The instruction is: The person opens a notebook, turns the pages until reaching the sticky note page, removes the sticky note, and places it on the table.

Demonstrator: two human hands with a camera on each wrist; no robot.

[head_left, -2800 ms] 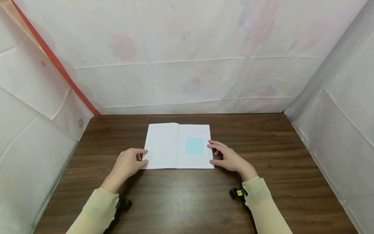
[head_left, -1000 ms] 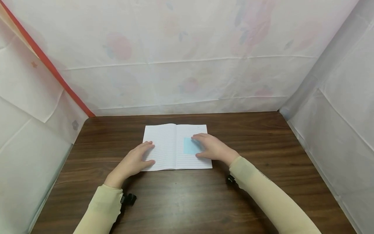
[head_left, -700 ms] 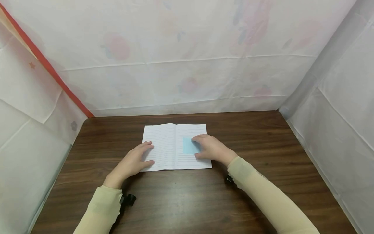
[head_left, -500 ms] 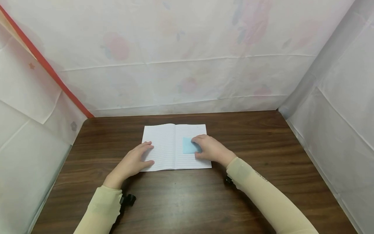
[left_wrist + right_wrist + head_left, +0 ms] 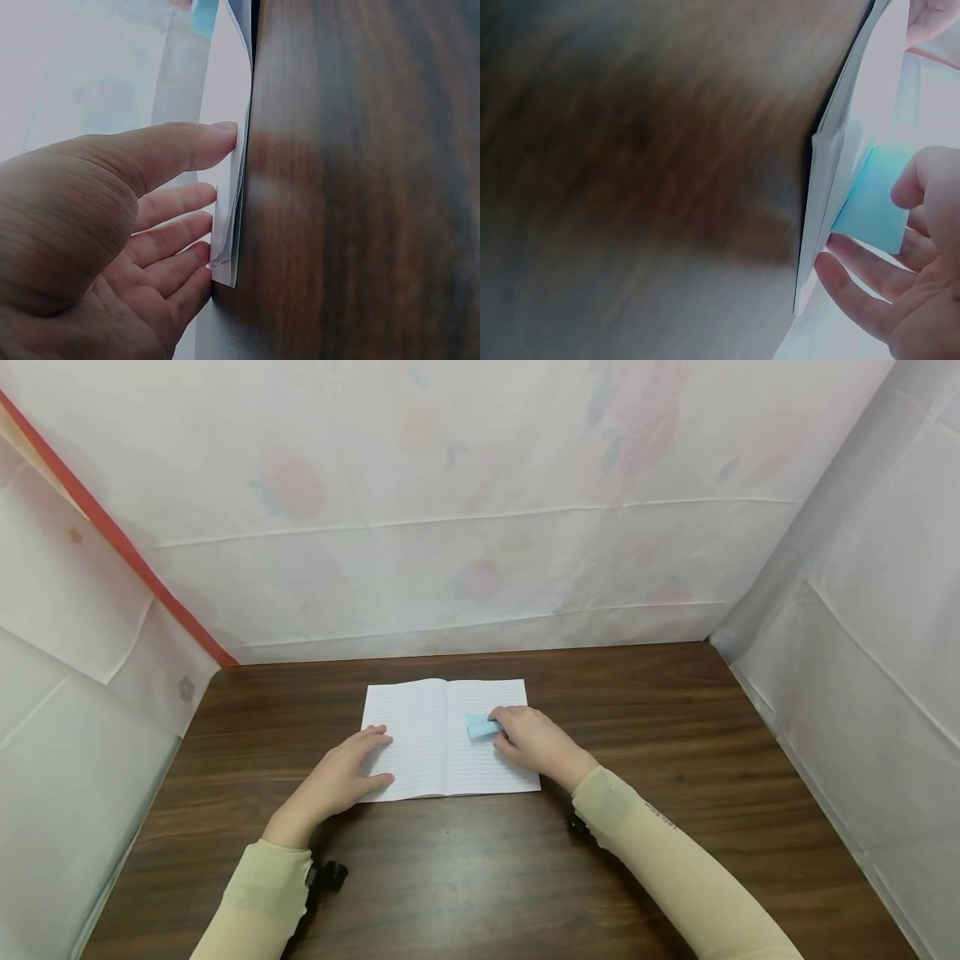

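While left hand point(image 5: 333, 781) fingers lie spread flat on the open white lined notebook point(image 5: 420, 739), right hand point(image 5: 528, 743) has now peeled up the light-blue square sticky note point(image 5: 480, 724), pinching it.

readable text: none showing | notebook point(image 5: 420, 739): pages are showing only blank ruled lines | blue sticky note point(image 5: 480, 724): carrying no writing | sleeve point(image 5: 660, 817): a small dark mark is showing, too small to read | backdrop sheets point(image 5: 465, 510): showing faint fruit prints, no words
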